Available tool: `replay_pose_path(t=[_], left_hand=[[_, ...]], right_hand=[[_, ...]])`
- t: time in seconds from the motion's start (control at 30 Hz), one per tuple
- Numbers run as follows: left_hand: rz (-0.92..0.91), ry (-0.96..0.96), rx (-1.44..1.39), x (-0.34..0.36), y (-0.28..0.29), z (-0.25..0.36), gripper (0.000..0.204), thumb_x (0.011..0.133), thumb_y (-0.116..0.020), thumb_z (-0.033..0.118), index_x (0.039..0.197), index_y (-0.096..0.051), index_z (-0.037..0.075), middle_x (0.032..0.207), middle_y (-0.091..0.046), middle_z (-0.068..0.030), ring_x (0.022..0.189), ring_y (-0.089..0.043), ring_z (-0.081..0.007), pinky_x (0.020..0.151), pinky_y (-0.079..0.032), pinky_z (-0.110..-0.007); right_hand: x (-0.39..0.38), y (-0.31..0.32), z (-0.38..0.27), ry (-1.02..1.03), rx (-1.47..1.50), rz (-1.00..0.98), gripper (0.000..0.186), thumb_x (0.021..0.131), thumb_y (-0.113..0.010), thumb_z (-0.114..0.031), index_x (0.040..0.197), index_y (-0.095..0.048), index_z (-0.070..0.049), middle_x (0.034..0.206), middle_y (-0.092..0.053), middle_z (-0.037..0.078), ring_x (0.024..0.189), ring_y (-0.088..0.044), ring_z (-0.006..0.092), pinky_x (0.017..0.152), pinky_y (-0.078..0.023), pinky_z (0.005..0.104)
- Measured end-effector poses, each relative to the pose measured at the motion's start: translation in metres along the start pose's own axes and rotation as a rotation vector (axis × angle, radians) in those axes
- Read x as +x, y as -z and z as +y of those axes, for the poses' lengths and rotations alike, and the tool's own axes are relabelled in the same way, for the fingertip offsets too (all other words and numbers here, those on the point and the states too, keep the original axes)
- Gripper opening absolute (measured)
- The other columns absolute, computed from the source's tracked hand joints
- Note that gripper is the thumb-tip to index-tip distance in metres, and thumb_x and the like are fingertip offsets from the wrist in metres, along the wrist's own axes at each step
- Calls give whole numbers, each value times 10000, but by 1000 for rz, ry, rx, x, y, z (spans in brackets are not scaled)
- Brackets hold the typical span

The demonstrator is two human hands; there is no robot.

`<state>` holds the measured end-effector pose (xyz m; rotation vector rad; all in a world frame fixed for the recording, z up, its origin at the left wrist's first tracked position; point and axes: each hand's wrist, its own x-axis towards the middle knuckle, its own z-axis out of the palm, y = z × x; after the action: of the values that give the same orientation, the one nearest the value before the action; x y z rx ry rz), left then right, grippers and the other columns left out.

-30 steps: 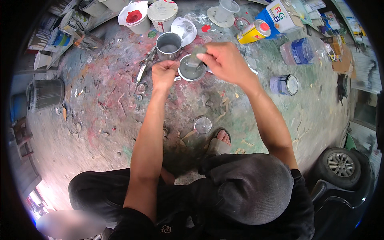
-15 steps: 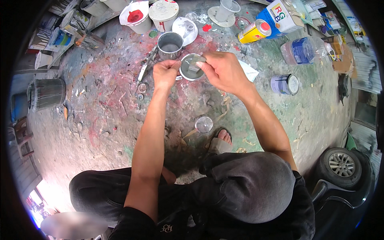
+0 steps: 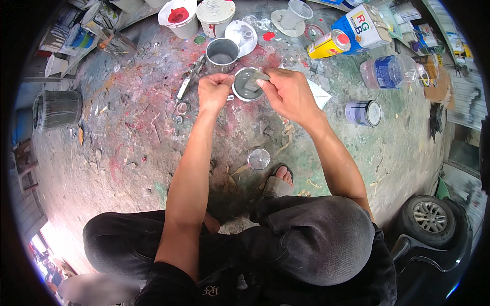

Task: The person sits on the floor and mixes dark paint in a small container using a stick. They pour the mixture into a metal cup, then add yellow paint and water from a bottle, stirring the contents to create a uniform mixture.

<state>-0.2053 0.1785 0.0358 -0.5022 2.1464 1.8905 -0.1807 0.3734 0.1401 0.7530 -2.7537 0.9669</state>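
My left hand (image 3: 214,92) pinches the rim of a small white cup (image 3: 248,99) with grey liquid in it. In my right hand (image 3: 290,92), a flat greyish spatula-like piece (image 3: 256,80) is gripped, tilted over the cup's mouth; whether its end touches the liquid I cannot tell. Just beyond stands a metal cup (image 3: 222,60), grey inside. Left of my hand lies a slim metal tool (image 3: 188,84), possibly a spray gun, partly hidden by the metal cup.
White buckets (image 3: 217,18) stand at the back, one with red paint. To the right are a yellow can (image 3: 326,46), a blue-and-white tin (image 3: 360,30), a clear bottle (image 3: 388,71) and a small paint can (image 3: 363,113). A clear round lid (image 3: 259,158) lies near my foot.
The flat piece in my right hand has turned and shifted slightly right over the cup. My left hand keeps its hold on the rim. The whole view has shifted a little.
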Motion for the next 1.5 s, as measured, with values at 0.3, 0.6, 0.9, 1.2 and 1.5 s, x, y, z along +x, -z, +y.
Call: replay_pose_path(t=[0.3,0.6,0.9,1.2,1.5], left_hand=[[-5,14,-23,1,0,0,146,911,-726,120,917,-744,-25,787,-724,-50,669,-675,-109,634,-561,-267],[4,-21,-22,11,0,-13,131,883,-739,110,890,-755,-20,751,-733,-72,622,-686,-124,580,-536,-273],[1,26,-27,4,1,-3,131,910,-721,116,916,-750,-12,773,-721,-44,648,-646,-93,611,-528,-259],[-33,33,-92,8,2,-8,148,910,-731,136,924,-748,-11,776,-719,-41,641,-639,-86,614,-523,-251],[5,-3,-63,12,-2,-14,129,888,-732,116,882,-757,-11,725,-727,-60,584,-665,-108,544,-520,-269]], right_hand=[[14,0,18,-38,1,91,269,887,-653,-125,719,-489,7,681,-548,188,627,-547,419,573,-426,482],[1,-3,0,-37,50,80,261,890,-656,-131,727,-503,2,688,-547,194,628,-557,408,573,-434,471],[4,-6,19,-35,-51,84,265,904,-642,-150,733,-513,7,682,-558,172,636,-570,408,573,-432,482],[11,15,-13,6,9,221,277,885,-668,-109,721,-476,4,629,-503,165,574,-519,381,532,-411,443],[-1,-10,0,-37,-21,89,251,885,-660,-104,735,-489,3,665,-530,172,603,-539,400,560,-422,465]])
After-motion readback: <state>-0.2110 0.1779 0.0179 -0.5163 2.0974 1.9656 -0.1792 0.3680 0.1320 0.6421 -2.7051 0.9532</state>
